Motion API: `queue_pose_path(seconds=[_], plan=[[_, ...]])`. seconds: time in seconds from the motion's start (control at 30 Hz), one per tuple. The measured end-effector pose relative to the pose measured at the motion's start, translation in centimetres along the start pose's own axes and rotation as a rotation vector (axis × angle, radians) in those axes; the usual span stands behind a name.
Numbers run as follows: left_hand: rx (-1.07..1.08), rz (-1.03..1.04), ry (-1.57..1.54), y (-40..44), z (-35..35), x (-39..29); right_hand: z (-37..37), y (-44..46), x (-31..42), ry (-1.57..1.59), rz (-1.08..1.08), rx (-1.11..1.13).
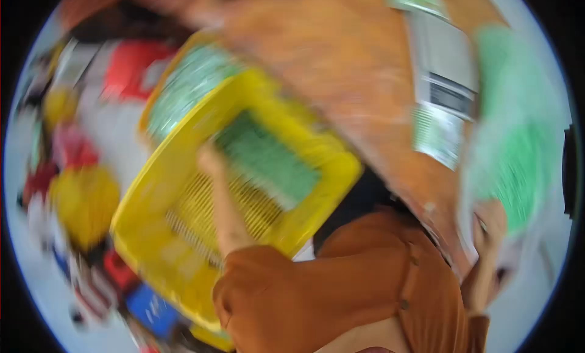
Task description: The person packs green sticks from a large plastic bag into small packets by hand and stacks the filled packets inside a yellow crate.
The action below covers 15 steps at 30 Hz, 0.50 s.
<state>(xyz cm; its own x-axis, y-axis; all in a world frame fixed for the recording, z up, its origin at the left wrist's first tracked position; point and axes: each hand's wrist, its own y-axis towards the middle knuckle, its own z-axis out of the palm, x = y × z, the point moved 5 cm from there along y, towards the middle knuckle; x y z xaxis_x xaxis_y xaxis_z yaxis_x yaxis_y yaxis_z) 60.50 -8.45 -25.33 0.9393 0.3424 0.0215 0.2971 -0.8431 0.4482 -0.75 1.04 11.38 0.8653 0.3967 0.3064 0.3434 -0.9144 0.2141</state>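
Note:
My left hand [211, 160] reaches down into a large yellow plastic crate [146, 197]. It is beside a green flat pack or stack [268, 161] on the slatted crate bottom; its fingers are smeared by motion, so contact is unclear. On the far right, my right hand [491, 222] is curled at the lower edge of a clear plastic bag [493, 152], apparently gripping it. Bright green contents [521, 176] show through the bag.
An orange-brown tabletop [341, 54] carries a whitish device with a dark panel [445, 60] and green-and-white packets [437, 134]. Behind the crate stands another yellow-rimmed container with clear-wrapped green contents [192, 88]. Blurred red, yellow and blue items [152, 310] crowd the left.

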Motion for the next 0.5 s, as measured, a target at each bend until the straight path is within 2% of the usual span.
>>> queue_pose_path(seconds=[0.03,0.07,0.13,0.17,0.2,0.23,0.3,0.37,0.4,0.43,0.47,0.5], plan=[[0.136,-0.041,-0.029,0.4,1.3,-0.9,0.6,-1.2,-0.4,-0.078,0.033,0.031],[0.233,-0.053,-0.116,0.3,0.7,-1.8,0.5,-0.5,0.6,-0.049,0.167,0.12],[0.328,-0.081,-0.39,0.5,0.2,-4.1,1.1,-3.1,-1.0,-0.034,0.159,0.061],[0.365,-0.161,-0.278,-1.2,6.8,-0.4,1.0,-4.1,-1.6,-0.027,0.172,0.052],[0.351,-0.472,-0.369,-2.0,5.9,-1.5,-0.2,-5.4,-1.9,-0.011,0.258,0.051],[0.365,-0.435,-0.426,-2.2,8.7,-1.5,-1.2,-6.1,-3.1,0.036,0.309,0.05],[0.427,-0.48,-0.234,-3.0,12.9,1.7,-4.9,-9.0,-7.5,0.074,0.622,-0.19],[0.299,-0.265,-0.212,-0.8,2.5,-3.8,-8.9,-12.1,-13.9,-0.154,0.765,-0.364],[0.233,-0.16,-0.19,0.4,-3.2,-6.9,-9.8,-13.3,-17.2,-0.352,0.69,-0.227],[0.229,-0.14,-0.186,0.9,-5.0,-7.5,-9.8,-14.1,-19.9,-0.54,0.606,-0.09],[0.224,-0.121,-0.182,1.4,-6.8,-8.1,-10.1,-14.6,-21.3,-0.54,0.598,-0.109],[0.228,-0.087,-0.178,1.8,-8.0,-8.8,-10.0,-14.6,-22.9,-0.567,0.587,-0.021]])
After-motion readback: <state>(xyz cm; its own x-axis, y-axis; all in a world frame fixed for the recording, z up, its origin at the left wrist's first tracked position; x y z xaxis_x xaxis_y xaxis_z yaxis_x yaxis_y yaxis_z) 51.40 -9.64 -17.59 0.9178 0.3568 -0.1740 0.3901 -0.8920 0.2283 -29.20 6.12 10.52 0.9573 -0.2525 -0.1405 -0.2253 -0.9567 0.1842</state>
